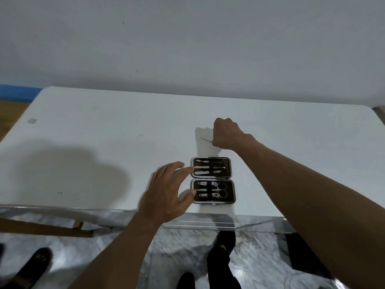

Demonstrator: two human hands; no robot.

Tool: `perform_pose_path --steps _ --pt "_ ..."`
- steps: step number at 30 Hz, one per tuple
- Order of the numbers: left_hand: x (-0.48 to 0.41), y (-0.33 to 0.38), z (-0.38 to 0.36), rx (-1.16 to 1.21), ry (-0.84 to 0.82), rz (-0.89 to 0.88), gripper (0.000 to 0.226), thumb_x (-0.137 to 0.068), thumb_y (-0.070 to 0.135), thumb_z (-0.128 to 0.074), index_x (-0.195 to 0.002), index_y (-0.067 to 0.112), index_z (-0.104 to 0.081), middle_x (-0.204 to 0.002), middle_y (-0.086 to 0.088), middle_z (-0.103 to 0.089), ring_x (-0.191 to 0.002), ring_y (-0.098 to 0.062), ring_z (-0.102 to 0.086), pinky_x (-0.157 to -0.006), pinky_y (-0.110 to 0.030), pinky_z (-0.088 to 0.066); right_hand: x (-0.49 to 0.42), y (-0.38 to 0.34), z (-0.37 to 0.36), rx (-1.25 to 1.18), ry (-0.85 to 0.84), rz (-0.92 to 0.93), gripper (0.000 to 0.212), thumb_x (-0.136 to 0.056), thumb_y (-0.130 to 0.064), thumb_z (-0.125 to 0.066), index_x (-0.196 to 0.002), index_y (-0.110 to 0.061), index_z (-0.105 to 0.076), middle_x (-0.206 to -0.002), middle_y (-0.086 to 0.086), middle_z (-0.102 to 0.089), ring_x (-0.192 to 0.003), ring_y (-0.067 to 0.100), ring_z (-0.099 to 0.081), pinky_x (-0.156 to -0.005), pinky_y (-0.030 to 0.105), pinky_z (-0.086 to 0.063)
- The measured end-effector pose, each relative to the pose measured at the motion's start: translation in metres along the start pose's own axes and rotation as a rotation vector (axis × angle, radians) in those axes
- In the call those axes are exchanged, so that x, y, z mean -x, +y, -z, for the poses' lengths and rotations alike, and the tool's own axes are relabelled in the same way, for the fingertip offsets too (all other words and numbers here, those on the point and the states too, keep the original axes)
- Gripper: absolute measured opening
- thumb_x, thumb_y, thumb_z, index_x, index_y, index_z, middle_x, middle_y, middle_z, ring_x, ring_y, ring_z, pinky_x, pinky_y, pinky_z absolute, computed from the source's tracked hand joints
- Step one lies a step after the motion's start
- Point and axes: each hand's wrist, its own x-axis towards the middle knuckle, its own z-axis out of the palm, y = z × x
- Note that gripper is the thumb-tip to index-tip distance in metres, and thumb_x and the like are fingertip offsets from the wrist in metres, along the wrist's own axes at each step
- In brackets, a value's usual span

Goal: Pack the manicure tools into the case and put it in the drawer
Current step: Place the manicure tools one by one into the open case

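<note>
Just beyond case (230, 197), tool (205, 139) in right grip (226, 134)

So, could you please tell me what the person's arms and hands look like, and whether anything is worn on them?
Both are bare. The left hand and right hand show no gloves, and no rings on the visible fingers. The left forearm and right forearm carry no sleeves, watch or bands in view.

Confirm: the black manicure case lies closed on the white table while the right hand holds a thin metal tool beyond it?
No: the head view shows the black manicure case lying open on the white table, tools in both halves. The right hand does hold the thin metal tool.
</note>
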Motion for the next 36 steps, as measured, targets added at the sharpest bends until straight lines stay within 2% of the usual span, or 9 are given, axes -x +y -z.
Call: perform_pose_path --steps 4,9,12,16,21,23,26,31,36 --pt "-0.001 0.001 0.001 -0.011 0.003 -0.003 0.056 -0.08 0.047 -0.057 -0.132 0.026 -0.054 -0.136 0.0 -0.052 -0.126 -0.02 -0.048 -0.102 -0.039 -0.04 0.001 -0.002 0.005 0.004 -0.071 0.005 0.04 -0.078 -0.008 -0.068 -0.063 -0.015 -0.031 -0.068 0.003 -0.039 -0.078 0.029 -0.05 -0.067 0.033 -0.042" --pt "-0.001 0.001 0.0 -0.012 0.006 -0.005 0.056 -0.08 0.047 -0.056 -0.132 0.025 -0.054 -0.135 0.0 -0.053 -0.125 -0.02 -0.048 -0.102 -0.04 -0.041 0.003 -0.003 0.004 -0.005 -0.105 -0.002 0.038 -0.077 -0.013 -0.068 -0.063 -0.015 -0.033 -0.069 0.003 -0.039 -0.078 0.029 -0.05 -0.062 0.03 -0.039" --pt "-0.001 0.0 0.0 -0.013 0.007 -0.005 0.056 -0.081 0.048 -0.056 -0.132 0.025 -0.054 -0.135 0.0 -0.053 -0.125 -0.02 -0.048 -0.103 -0.04 -0.04 0.008 0.0 0.003 0.018 -0.082 0.02 0.037 -0.077 -0.016 -0.067 -0.061 -0.013 -0.034 -0.066 0.003 -0.041 -0.073 0.03 -0.049 -0.051 0.026 -0.033" --pt "-0.001 0.0 0.001 -0.018 0.006 0.0 0.056 -0.08 0.048 -0.056 -0.131 0.026 -0.055 -0.135 0.001 -0.053 -0.124 -0.02 -0.048 -0.102 -0.041 -0.041 0.022 0.006 0.002 -0.026 -0.019 0.01 0.033 -0.076 -0.012 -0.062 -0.059 -0.011 -0.034 -0.061 0.003 -0.041 -0.067 0.029 -0.045 -0.049 0.026 -0.029" --pt "0.0 0.0 0.003 0.001 -0.014 0.006 0.055 -0.082 0.048 -0.053 -0.133 0.027 -0.053 -0.136 0.001 -0.051 -0.126 -0.021 -0.047 -0.103 -0.042 -0.04 0.038 0.021 0.0 -0.202 0.057 -0.009 0.003 -0.075 -0.005 -0.061 -0.077 -0.003 -0.061 -0.08 0.015 -0.066 -0.076 0.028 -0.059 -0.063 0.03 -0.045" --pt "-0.001 -0.001 0.003 0.007 -0.029 0.015 0.055 -0.083 0.048 -0.052 -0.134 0.028 -0.052 -0.137 0.002 -0.051 -0.127 -0.021 -0.046 -0.104 -0.044 -0.04 0.048 0.028 0.0 -0.264 0.086 0.009 0.01 -0.076 -0.002 -0.06 -0.075 -0.012 -0.061 -0.083 0.006 -0.067 -0.081 0.025 -0.062 -0.066 0.029 -0.046" --pt "-0.001 -0.002 0.004 -0.001 -0.052 0.018 0.055 -0.084 0.05 -0.05 -0.135 0.029 -0.051 -0.137 0.002 -0.049 -0.127 -0.021 -0.045 -0.105 -0.044 -0.039 0.066 0.038 -0.002 -0.288 0.118 0.031 0.022 -0.078 0.0 -0.057 -0.092 -0.011 -0.069 -0.081 -0.002 -0.061 -0.079 0.02 -0.059 -0.067 0.027 -0.045" --pt "-0.001 -0.003 0.005 0.008 -0.073 0.022 0.057 -0.083 0.053 -0.048 -0.135 0.03 -0.05 -0.137 0.002 -0.048 -0.127 -0.021 -0.045 -0.105 -0.044 -0.038 0.089 0.05 -0.009 -0.191 0.117 0.069 0.026 -0.083 -0.001 -0.057 -0.097 -0.012 -0.075 -0.088 0.004 -0.072 -0.088 0.023 -0.066 -0.075 0.025 -0.046" --pt "-0.004 -0.004 0.005 0.008 -0.068 0.015 0.058 -0.083 0.055 -0.048 -0.135 0.029 -0.051 -0.135 0.001 -0.049 -0.124 -0.022 -0.047 -0.104 -0.044 -0.04 0.097 0.056 -0.017 -0.092 0.145 0.091 0.029 -0.083 0.001 -0.051 -0.097 -0.011 -0.074 -0.098 0.008 -0.075 -0.09 0.028 -0.067 -0.071 0.026 -0.044"
